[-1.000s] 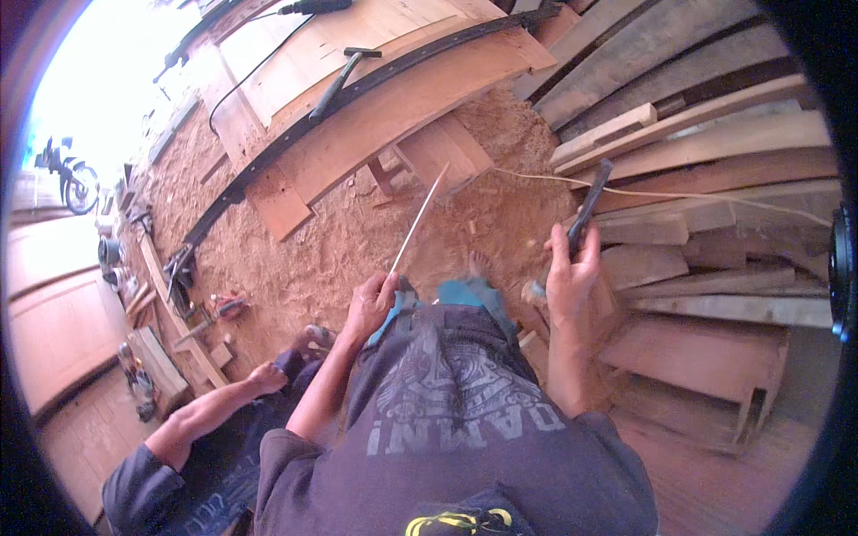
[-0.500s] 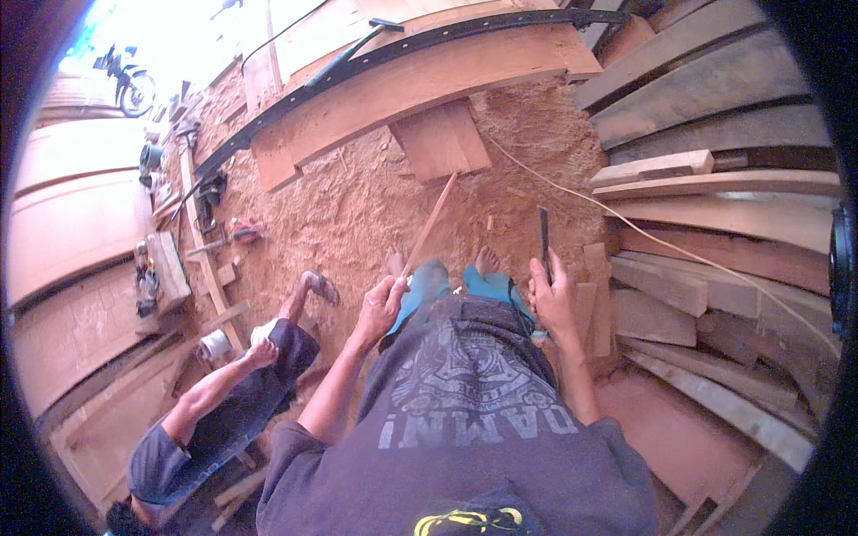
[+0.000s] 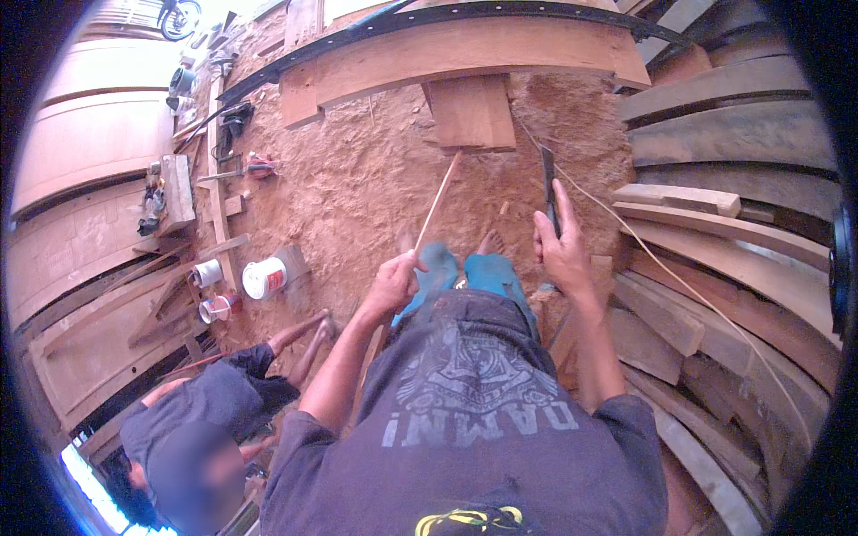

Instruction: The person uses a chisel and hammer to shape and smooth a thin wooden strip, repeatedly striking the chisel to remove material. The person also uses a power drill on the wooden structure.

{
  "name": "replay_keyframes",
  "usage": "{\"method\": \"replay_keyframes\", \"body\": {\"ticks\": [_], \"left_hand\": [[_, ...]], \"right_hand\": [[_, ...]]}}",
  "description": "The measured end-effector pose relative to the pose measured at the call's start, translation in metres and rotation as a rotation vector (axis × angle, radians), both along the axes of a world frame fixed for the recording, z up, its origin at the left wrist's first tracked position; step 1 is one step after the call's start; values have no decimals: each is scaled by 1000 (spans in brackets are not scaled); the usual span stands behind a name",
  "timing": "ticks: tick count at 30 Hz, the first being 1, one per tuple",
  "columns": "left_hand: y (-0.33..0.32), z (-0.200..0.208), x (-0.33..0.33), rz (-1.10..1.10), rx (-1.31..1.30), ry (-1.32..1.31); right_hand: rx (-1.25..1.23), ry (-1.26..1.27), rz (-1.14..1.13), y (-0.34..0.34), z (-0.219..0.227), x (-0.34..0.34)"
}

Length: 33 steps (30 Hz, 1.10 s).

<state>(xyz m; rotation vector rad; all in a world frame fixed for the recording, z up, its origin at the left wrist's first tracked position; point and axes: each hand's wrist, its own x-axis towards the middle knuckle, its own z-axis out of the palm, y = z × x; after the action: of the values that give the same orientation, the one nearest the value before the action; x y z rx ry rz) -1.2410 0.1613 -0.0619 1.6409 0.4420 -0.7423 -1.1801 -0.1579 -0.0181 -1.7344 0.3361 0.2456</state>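
My left hand (image 3: 393,281) is closed around the near end of a thin wooden stick (image 3: 438,198). The stick slants away from me, and its far tip appears at the near edge of a short wooden board (image 3: 471,116); whether they touch I cannot tell. In my right hand (image 3: 563,250) is a dark, narrow, flat-bladed tool (image 3: 549,179), pointing away from me. Its handle is mostly covered by my fingers, so its exact kind is unclear. Both hands are in front of my body, well apart, over reddish-brown ground.
A long wooden plank (image 3: 465,49) with a black perforated strip (image 3: 375,34) crosses the far side. Stacked lumber (image 3: 724,147) lines the right, with a pale cord (image 3: 661,252) over it. White buckets (image 3: 264,279) stand left, near a bent-over person (image 3: 214,402).
The view has shifted, and both hands still hold the stick and the tool. At left, the other person has moved nearer and lower, and a white bucket now stands uncovered.
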Motion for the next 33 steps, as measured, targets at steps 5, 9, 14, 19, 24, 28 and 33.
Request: {"method": "replay_keyframes", "body": {"ticks": [5,9,14,19,24,28,33], "left_hand": [[5,44,29,41,-233,288],[26,34,36,27,-436,302],[39,27,52,21,-472,312],[44,-1,55,-98,-264,116],[45,-24,57,-230,-305,-56],[52,-23,69,-236,-362,-72],[65,-44,76,-342,-214,-158]], "right_hand": [[290,66,-126,53,44,-4],[-35,37,82,82,-25,-39],[-54,147,73,136,-22,-32],[-239,123,44,181,-38,-41],[-441,55,-27,207,-33,-31],[-542,-47,-73,228,-32,-40],[-523,-9,-92,236,-32,-30]]}}
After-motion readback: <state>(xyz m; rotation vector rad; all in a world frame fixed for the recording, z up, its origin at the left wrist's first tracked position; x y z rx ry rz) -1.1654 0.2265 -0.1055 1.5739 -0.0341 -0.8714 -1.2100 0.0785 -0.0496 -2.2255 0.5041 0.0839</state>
